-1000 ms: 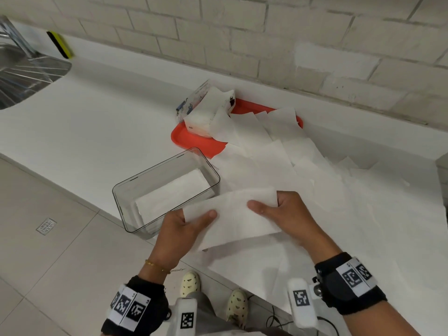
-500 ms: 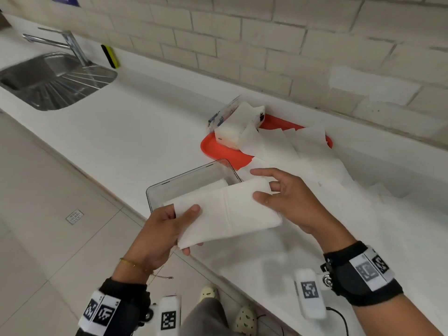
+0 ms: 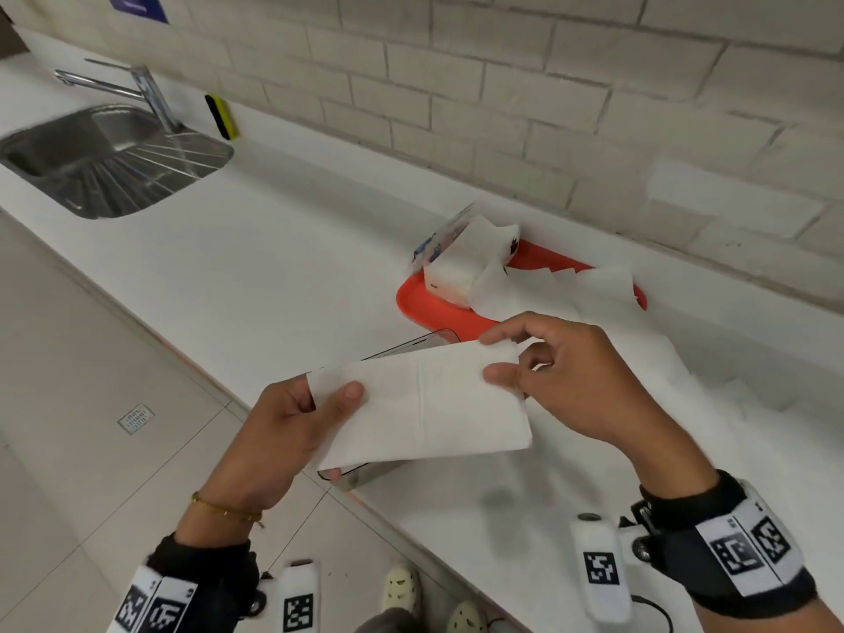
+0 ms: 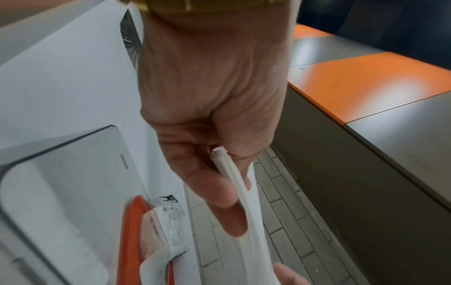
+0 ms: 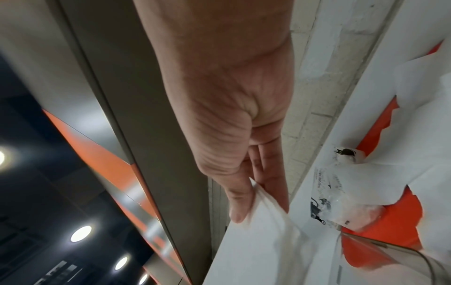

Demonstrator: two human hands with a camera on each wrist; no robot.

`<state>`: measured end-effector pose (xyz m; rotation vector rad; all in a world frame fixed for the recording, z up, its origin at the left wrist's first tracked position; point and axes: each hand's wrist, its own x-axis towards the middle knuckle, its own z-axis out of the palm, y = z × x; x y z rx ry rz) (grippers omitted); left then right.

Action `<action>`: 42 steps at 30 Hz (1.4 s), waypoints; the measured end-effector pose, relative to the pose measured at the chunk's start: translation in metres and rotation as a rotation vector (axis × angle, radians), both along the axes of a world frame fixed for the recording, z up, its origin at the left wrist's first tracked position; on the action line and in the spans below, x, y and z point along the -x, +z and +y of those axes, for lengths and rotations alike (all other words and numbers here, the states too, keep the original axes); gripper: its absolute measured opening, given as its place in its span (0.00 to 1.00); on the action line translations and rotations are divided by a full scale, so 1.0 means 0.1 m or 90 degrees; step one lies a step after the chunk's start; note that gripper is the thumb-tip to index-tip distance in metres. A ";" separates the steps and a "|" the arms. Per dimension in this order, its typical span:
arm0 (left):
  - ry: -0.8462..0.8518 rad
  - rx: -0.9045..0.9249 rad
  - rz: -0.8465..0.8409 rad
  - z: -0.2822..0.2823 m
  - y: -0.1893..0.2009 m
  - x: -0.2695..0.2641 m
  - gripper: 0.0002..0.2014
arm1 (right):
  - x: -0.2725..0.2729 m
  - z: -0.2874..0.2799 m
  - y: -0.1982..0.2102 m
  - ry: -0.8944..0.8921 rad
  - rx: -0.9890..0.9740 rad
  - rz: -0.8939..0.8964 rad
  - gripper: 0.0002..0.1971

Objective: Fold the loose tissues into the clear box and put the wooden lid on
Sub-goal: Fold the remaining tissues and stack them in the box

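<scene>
A folded white tissue (image 3: 429, 404) is held in the air between both hands, right above the clear box (image 3: 411, 344). My left hand (image 3: 292, 427) pinches its left end, thumb on top, as the left wrist view shows (image 4: 234, 179). My right hand (image 3: 539, 367) pinches the right end between thumb and fingers (image 5: 256, 200). The box is mostly hidden behind the tissue; in the left wrist view the box (image 4: 48, 154) holds white tissue at its bottom. Loose tissues (image 3: 593, 294) lie spread over the counter and the tray. No wooden lid is in view.
A red tray (image 3: 429, 303) at the back holds an opened tissue pack (image 3: 461, 262). A steel sink (image 3: 105, 157) with a tap sits far left, a sponge (image 3: 221, 116) stands by the wall. The counter edge (image 3: 283, 431) runs just below my left hand.
Both hands lifted the folded tissue off the counter and carried it left over the clear box. The right hand changed from resting flat on the tissue to pinching its end.
</scene>
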<state>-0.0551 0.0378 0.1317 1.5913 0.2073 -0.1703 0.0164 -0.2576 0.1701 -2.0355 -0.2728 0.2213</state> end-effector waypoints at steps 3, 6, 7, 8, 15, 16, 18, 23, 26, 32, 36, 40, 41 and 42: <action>-0.014 -0.021 -0.020 0.00 0.06 -0.06 0.13 | 0.00 -0.03 0.06 -0.012 0.006 -0.001 0.13; -0.032 -0.031 -0.031 -0.03 0.11 -0.10 0.12 | 0.00 -0.07 0.09 -0.026 0.011 -0.010 0.09; -0.037 -0.030 -0.031 -0.04 0.12 -0.11 0.12 | 0.01 -0.09 0.09 -0.029 0.016 -0.025 0.08; -0.040 -0.028 -0.030 -0.05 0.13 -0.12 0.12 | 0.01 -0.10 0.08 -0.031 0.025 -0.048 0.08; -0.032 -0.023 -0.003 -0.09 0.17 -0.15 0.11 | 0.09 -0.16 0.12 -0.032 0.016 -0.172 0.05; -0.030 -0.019 -0.001 -0.10 0.17 -0.16 0.11 | 0.10 -0.17 0.14 -0.033 0.014 -0.179 0.05; -0.028 -0.005 0.001 -0.10 0.15 -0.15 0.11 | 0.10 -0.18 0.16 -0.037 0.003 -0.179 0.05; -0.030 0.019 0.003 -0.12 0.12 -0.13 0.11 | 0.09 -0.18 0.21 -0.060 -0.069 -0.093 0.06; -0.012 0.048 0.007 -0.10 0.10 -0.14 0.11 | 0.04 -0.17 0.20 -0.062 -0.145 -0.033 0.07; 0.006 0.134 0.034 -0.09 0.07 -0.14 0.13 | 0.00 -0.11 0.06 -0.029 -0.228 0.106 0.15; 0.004 0.147 0.025 -0.11 0.03 -0.14 0.13 | 0.03 -0.02 -0.03 -0.009 -0.295 0.239 0.20; 0.002 0.163 0.011 -0.15 -0.02 -0.15 0.14 | 0.06 0.04 -0.17 -0.019 -0.326 0.307 0.19; -0.002 0.157 0.001 -0.18 -0.03 -0.15 0.14 | 0.07 0.02 -0.20 -0.039 -0.327 0.302 0.19; -0.009 0.143 -0.010 -0.22 -0.05 -0.15 0.14 | 0.08 -0.02 -0.24 -0.063 -0.328 0.288 0.18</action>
